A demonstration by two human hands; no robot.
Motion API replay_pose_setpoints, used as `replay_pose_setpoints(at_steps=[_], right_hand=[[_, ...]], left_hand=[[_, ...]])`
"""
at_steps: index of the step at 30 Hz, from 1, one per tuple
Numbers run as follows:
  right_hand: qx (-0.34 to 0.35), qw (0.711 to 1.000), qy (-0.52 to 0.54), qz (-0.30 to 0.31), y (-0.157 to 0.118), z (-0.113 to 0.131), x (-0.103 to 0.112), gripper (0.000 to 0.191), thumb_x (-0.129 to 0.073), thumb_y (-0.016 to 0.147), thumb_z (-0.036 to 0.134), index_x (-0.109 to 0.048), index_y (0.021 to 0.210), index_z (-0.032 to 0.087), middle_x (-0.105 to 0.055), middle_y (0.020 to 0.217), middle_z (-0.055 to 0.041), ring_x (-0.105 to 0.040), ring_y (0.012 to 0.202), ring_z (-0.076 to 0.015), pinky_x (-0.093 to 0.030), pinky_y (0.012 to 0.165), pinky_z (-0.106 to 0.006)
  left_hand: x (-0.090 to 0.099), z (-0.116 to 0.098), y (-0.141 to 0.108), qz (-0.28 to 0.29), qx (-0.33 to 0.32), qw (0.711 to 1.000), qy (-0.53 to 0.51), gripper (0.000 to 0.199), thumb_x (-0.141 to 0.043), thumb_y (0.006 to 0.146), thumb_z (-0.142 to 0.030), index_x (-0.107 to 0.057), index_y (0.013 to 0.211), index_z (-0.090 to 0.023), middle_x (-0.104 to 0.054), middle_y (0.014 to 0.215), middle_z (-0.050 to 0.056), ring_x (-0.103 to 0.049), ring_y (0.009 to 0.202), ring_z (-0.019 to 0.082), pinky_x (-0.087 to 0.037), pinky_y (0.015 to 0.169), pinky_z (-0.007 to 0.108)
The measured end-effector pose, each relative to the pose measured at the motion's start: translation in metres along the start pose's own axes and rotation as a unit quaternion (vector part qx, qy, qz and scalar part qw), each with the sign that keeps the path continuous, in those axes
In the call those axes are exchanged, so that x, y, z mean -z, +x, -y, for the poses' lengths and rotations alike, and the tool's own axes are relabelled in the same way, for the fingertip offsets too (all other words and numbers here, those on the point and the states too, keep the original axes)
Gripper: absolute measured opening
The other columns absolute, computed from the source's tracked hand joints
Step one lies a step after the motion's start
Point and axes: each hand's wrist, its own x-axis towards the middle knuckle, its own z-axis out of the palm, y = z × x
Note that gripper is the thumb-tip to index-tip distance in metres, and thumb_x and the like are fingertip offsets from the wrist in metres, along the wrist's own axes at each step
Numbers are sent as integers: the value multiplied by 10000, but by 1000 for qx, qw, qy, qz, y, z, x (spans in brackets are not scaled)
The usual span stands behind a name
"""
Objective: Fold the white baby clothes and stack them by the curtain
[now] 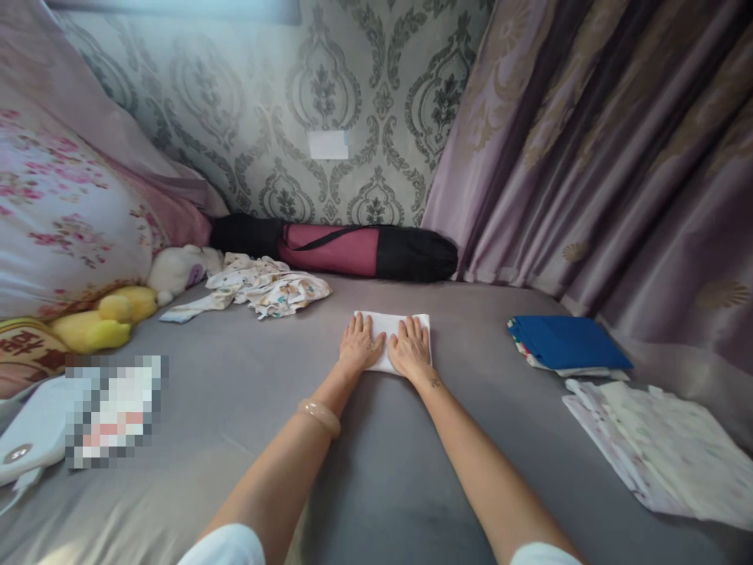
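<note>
Head view: both hands' spread fingers (360,333) press white cloth (385,323) on the grey sheet (264,400), patterned wallpaper (252,94) behind.

Illumination was moderate and diffuse. Relative to the red-and-black bag (329,253): a pale, bluish glow washed the wallpaper (259,86) above and left; the curtain (547,149) to the right was dimmer, with soft sheen on its folds and dark creases between them. On the grey sheet (247,416) in front, shadows were soft-edged, and a small warm bright patch showed far to the front left. The white cloth (383,323) in front registered bright, with little texture. Wide-angle stretch increased toward the frame edges. Coarse pixelation obscured one item (118,412) front left of the bag.
</note>
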Motion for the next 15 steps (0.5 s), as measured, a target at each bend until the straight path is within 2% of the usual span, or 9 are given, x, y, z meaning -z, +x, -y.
replay_pose_setpoints(at_steps=[4, 9, 10, 12, 14, 15], right_hand=[[-46, 999, 16, 9, 5, -3, -2, 605, -317, 942, 295, -310, 1464, -10, -209, 1567, -175, -113, 1459, -291, -103, 1173, -431], [-62, 992, 62, 96, 14, -10, 17, 591, -223, 967, 315, -287, 1485, 39, -189, 1579, -146, -128, 1461, -264, -144, 1172, -420], [-65, 992, 65, 85, 14, -11, 24, 591, -198, 972, 322, -276, 1491, 50, -188, 1580, -142, -126, 1462, -259, -146, 1171, -428], [-54, 997, 53, 23, 13, -12, 34, 596, -168, 980, 332, -247, 1500, 53, -164, 1585, -142, -91, 1467, -255, -110, 1173, -452], [-14, 999, 27, -39, 10, -11, 37, 603, -170, 984, 345, -214, 1508, 50, -121, 1593, -139, -38, 1471, -253, -46, 1175, -468], [5, 999, 14, -47, 8, -10, 36, 608, -175, 985, 352, -203, 1510, 47, -109, 1595, -137, -25, 1472, -249, -25, 1176, -465]], left_hand=[[-3, 7, 6, 4, -4, 1000, -25, 789, -336, 912, -530, -233, 1483, 5, -182, 1568, 214, -167, 1451, 324, -202, 1156, 414], [1, 29, 5, 24, -30, 997, -69, 702, -337, 931, -468, -286, 1464, -15, -209, 1560, 208, -203, 1448, 270, -204, 1162, 353], [3, 34, 3, 19, -30, 996, -79, 681, -325, 938, -459, -301, 1458, -21, -226, 1555, 208, -213, 1446, 258, -207, 1162, 347], [5, 42, -3, 2, -24, 995, -97, 646, -284, 952, -445, -326, 1448, -34, -266, 1542, 204, -229, 1442, 242, -215, 1162, 351], [8, 46, -11, -11, -14, 994, -108, 618, -245, 963, -439, -342, 1444, -64, -299, 1534, 187, -246, 1437, 242, -225, 1160, 388], [9, 48, -15, -14, -10, 994, -108, 605, -231, 967, -438, -347, 1444, -84, -311, 1532, 174, -252, 1435, 247, -224, 1159, 415]])
